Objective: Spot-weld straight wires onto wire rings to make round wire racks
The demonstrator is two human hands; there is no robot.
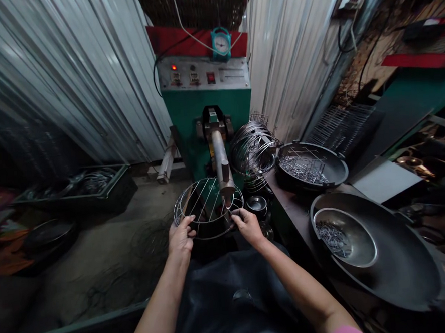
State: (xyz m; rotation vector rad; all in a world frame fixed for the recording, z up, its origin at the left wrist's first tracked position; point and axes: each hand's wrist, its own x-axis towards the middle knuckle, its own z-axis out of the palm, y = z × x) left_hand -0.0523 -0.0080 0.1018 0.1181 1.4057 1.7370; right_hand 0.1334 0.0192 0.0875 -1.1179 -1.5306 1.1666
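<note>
A round wire rack (207, 221) with parallel bars across it is held level in front of me. My left hand (180, 235) grips its near left side, fingers closed on the wire. Closed at the near right of the rim, my right hand (246, 225) pinches beside the welding machine's tip; whether it also holds a small wire piece I cannot make out. The spot welding machine's metal arm (221, 159) reaches down over the rack's right part, and its electrode (228, 196) meets or nearly meets the wire near my right fingers.
Wire rings (254, 147) are heaped right of the green machine (181, 108). A black pan (330, 167) and a large wok (397, 256), with a metal bowl (357, 238) of small wire pieces, stand at right. A bin (107, 191) sits on the left floor.
</note>
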